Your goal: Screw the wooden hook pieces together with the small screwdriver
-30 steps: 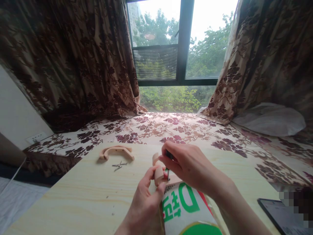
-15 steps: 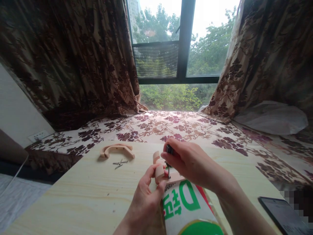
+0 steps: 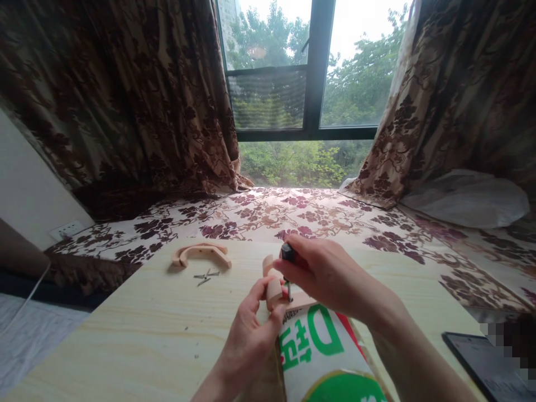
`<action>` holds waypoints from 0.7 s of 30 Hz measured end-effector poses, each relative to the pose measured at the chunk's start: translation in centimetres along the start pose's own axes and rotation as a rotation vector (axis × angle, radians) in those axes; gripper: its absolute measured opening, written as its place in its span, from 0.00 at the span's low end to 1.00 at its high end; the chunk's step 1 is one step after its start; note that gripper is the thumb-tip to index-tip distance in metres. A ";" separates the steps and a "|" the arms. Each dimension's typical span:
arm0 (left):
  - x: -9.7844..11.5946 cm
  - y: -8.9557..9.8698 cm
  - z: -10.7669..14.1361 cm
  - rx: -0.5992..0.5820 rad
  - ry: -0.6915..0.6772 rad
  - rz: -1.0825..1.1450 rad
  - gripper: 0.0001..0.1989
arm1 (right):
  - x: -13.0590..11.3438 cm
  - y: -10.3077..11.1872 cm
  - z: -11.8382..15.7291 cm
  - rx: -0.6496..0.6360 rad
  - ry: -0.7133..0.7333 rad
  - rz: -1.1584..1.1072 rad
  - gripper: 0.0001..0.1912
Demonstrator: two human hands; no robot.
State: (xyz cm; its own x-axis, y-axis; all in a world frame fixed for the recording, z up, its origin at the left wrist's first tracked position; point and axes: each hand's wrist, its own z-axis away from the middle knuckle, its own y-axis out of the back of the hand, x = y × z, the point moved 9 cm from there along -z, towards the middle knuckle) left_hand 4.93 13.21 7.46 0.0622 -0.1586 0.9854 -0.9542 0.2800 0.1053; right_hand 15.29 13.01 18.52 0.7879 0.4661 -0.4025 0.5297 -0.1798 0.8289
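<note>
My right hand (image 3: 314,268) is closed around the black handle of a screwdriver (image 3: 287,254). Its metal shaft points down, with the tip at a screw in a pale wooden piece (image 3: 302,300). My left hand (image 3: 259,318) grips the curved end of a wooden part (image 3: 274,290) beside the screw, fingers wrapped round it. Another curved wooden end (image 3: 268,262) shows just behind. Beneath the wood lies a white bag with green and red print (image 3: 322,352). How the wooden pieces join is partly hidden by my hands.
Two curved wooden pieces (image 3: 201,254) lie at the table's far left, with several screws (image 3: 205,277) in front of them. A phone (image 3: 486,363) rests at the right edge of the light wooden table (image 3: 138,335). Beyond it stretches a floral-covered ledge (image 3: 268,215) under the window.
My right hand has turned slightly on the screwdriver, so more of the black handle's top shows. The left hand stays on the wooden part. The view has shifted a little.
</note>
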 end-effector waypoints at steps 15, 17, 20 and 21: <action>0.0 0.0 0.0 0.002 0.000 -0.021 0.10 | 0.5 -0.2 -0.3 0.028 -0.051 0.080 0.08; 0.1 0.0 0.0 0.005 -0.001 0.000 0.09 | 0.9 0.1 -0.3 0.063 -0.090 0.152 0.09; 0.2 0.0 -0.1 0.001 -0.014 0.001 0.10 | 0.5 0.4 0.0 0.041 -0.057 0.116 0.10; 0.2 0.0 -0.1 0.002 -0.017 -0.006 0.10 | 0.1 0.4 0.1 0.019 -0.029 0.073 0.09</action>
State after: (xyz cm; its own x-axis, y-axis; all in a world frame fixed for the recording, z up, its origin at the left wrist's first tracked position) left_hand 4.94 13.31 7.65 0.0627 -0.1765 0.9823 -0.9544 0.2772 0.1107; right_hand 15.60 12.89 18.79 0.8331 0.4260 -0.3527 0.4764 -0.2288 0.8489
